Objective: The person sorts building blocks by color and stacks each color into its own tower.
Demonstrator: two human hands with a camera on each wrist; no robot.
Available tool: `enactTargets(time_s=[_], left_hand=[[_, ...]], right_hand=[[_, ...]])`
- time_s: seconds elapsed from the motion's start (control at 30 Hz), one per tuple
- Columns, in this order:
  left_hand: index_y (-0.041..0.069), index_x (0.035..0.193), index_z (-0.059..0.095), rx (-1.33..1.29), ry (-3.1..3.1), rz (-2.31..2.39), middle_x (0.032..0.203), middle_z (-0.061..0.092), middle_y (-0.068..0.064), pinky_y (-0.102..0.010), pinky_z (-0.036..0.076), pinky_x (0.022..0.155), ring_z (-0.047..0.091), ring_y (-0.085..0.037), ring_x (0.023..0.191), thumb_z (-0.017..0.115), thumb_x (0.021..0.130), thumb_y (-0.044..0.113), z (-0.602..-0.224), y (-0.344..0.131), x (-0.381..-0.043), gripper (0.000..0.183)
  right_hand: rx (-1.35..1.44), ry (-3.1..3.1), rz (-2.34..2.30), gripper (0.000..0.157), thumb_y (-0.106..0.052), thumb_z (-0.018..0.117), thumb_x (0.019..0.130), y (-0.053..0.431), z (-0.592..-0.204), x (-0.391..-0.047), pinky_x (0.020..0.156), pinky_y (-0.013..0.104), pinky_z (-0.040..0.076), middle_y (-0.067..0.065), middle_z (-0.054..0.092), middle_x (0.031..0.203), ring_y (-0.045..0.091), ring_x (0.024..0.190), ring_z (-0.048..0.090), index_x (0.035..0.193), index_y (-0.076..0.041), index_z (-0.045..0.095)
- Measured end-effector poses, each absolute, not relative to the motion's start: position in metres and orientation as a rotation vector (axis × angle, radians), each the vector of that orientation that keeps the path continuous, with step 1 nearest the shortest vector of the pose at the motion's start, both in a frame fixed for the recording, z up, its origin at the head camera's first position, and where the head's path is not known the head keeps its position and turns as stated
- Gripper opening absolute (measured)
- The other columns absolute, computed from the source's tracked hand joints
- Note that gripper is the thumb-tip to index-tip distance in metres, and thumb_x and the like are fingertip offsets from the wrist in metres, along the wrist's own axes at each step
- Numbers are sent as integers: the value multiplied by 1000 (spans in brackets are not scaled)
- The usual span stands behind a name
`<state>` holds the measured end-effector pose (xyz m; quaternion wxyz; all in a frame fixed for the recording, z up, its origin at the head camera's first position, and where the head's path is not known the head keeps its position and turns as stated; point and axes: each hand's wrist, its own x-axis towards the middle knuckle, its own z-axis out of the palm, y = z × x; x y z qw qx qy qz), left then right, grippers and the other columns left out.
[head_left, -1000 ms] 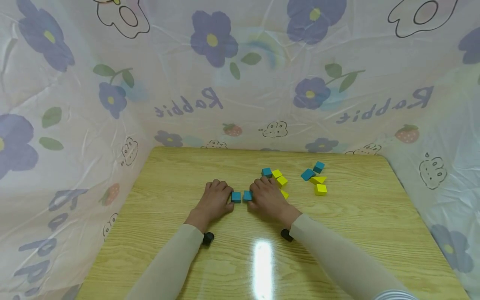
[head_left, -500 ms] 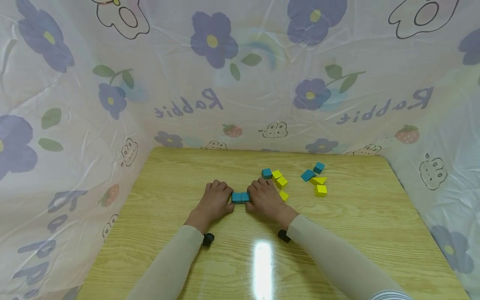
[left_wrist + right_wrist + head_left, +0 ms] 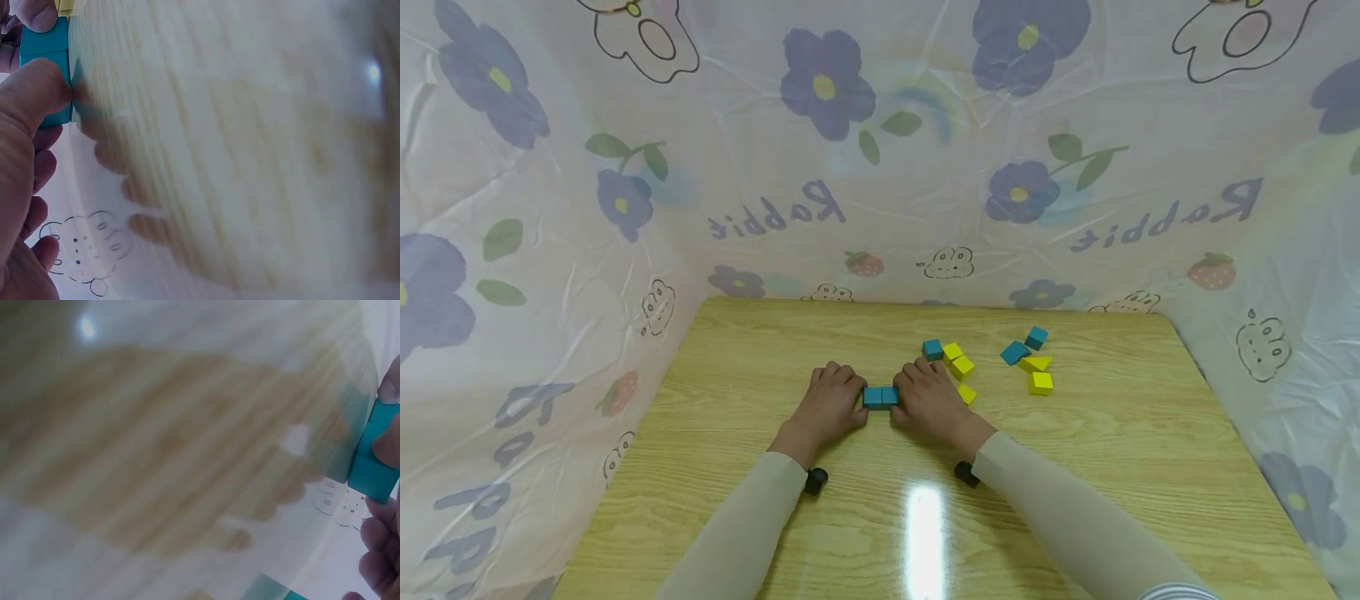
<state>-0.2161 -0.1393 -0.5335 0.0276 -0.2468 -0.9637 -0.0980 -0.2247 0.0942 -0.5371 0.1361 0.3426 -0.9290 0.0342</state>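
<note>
Two blue blocks sit end to end on the wooden table (image 3: 850, 517), their near faces forming one short row. My left hand (image 3: 829, 402) pinches the left blue block (image 3: 872, 398) between thumb and fingers. At the other end, my right hand (image 3: 931, 400) grips the right blue block (image 3: 890, 397), partly covering it. In the left wrist view, the left thumb (image 3: 44, 94) lies across its block, and a fine seam separates the two. The right wrist view shows the blue block (image 3: 372, 479) at its edge, with fingertips from both hands around the row.
Beyond the right hand lie a blue cube (image 3: 932, 350), yellow cubes (image 3: 962, 367) and a partly covered yellow block (image 3: 967, 395). Farther right are a blue cube (image 3: 1037, 337), a blue block (image 3: 1015, 353), a yellow triangular block (image 3: 1036, 364) and a yellow cube (image 3: 1041, 383). Patterned cloth (image 3: 895, 208) surrounds the table.
My right hand has slid its blue block leftward, closing the gap to the block in my left hand. The left hand has stayed in place. Both hands hold still over the last half second.
</note>
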Motion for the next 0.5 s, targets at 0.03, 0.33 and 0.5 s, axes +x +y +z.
enactTargets(time_s=[0.03,0.33,0.5], left_hand=[[12,123,71,-760,-2974,-298,117,64,-3,-48,38,105,50,-26,113,74,96,36,-534,-139,-216,36],[13,121,71,-767,-2957,-268,116,65,-3,-47,39,104,51,-25,112,75,96,35,-533,-139,-216,34],[13,121,71,-776,-2953,-252,114,64,-2,-45,39,101,51,-24,109,75,94,37,-534,-139,-218,36]], right_hand=[[991,-2684,99,30,-38,69,96,94,-537,-225,82,45,41,6,58,93,28,92,49,100,-9,64],[986,-2671,93,30,-37,71,95,93,-537,-224,82,44,41,6,58,92,27,91,51,99,-9,63],[983,-2695,92,28,-38,70,96,93,-536,-224,82,42,40,4,56,89,25,89,49,96,-10,62]])
